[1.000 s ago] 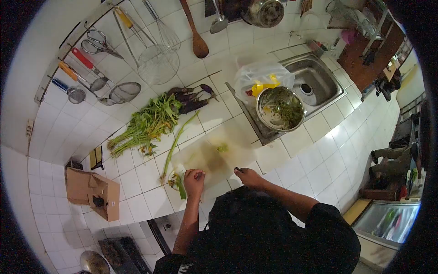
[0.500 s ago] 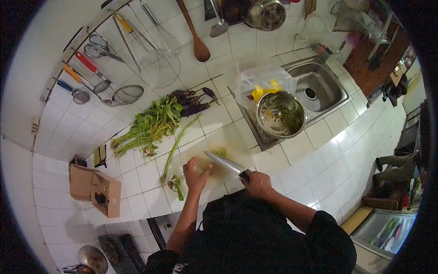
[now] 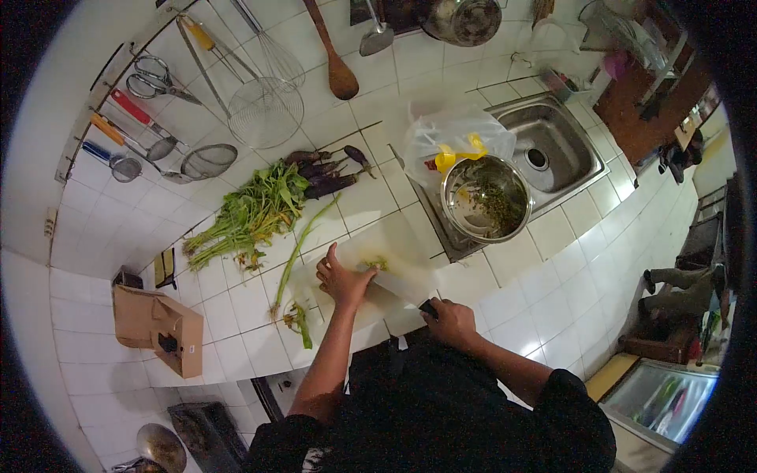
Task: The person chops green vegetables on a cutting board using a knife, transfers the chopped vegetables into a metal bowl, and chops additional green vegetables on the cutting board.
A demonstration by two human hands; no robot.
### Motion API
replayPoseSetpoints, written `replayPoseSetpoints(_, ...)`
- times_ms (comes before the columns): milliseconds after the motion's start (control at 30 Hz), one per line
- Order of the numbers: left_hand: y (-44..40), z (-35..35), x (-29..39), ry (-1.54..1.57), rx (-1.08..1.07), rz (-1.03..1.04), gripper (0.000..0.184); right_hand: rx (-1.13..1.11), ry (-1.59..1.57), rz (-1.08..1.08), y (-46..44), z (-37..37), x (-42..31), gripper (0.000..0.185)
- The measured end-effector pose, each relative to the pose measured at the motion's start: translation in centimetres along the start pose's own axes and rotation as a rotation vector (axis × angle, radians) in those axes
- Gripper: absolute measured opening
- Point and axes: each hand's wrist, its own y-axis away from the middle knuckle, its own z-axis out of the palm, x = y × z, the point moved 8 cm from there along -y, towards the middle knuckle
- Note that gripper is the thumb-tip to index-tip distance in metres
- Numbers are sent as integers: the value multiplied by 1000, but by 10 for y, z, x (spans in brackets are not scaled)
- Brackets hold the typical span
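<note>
In the head view, the right hand (image 3: 455, 322) has its grip closed around the black handle of a knife (image 3: 401, 288), whose blade slants across the pale cutting board (image 3: 398, 244) toward the left hand (image 3: 344, 284). The left hand's grip is open, fingers spread and thumb beside the blade's tip; whether thumb and blade touch, I cannot tell. A small heap of chopped greens (image 3: 374, 262) lies on the board near that thumb. On the tiled table (image 3: 231, 289), a long green stalk (image 3: 292, 264) and some leafy trimmings (image 3: 300, 322) lie beside the board, on the left hand's side. Beyond the stalk are a bunch of leafy greens (image 3: 259, 203) and several dark purple eggplants (image 3: 330, 185). A metal bowl (image 3: 455, 214) holding cut greens sits next to the sink (image 3: 557, 162), close to a clear plastic bag (image 3: 451, 130) with yellow handles.
</note>
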Motion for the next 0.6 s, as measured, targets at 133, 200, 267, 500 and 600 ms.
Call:
replayPoseSetpoints(133, -15, -5, 0, 11, 67, 66, 101, -33, 14, 30, 3, -3, 2, 35)
replayPoseSetpoints(200, -20, -10, 4, -21, 100, 140, 66, -59, -32, 40, 4, -4, 5, 36)
replayPoseSetpoints(267, -30, 0, -2, -15, 25, 200, 45, -100, -3, 45, 4, -2, 8, 38)
replayPoseSetpoints(500, -23, 20, -4, 0, -19, 549, 15, -114, 4, -29, 3, -5, 35, 34)
replayPoseSetpoints(600, -10, 9, 9, 54, -90, 703, 13, -71, -76, 31, 2, -9, 53, 32)
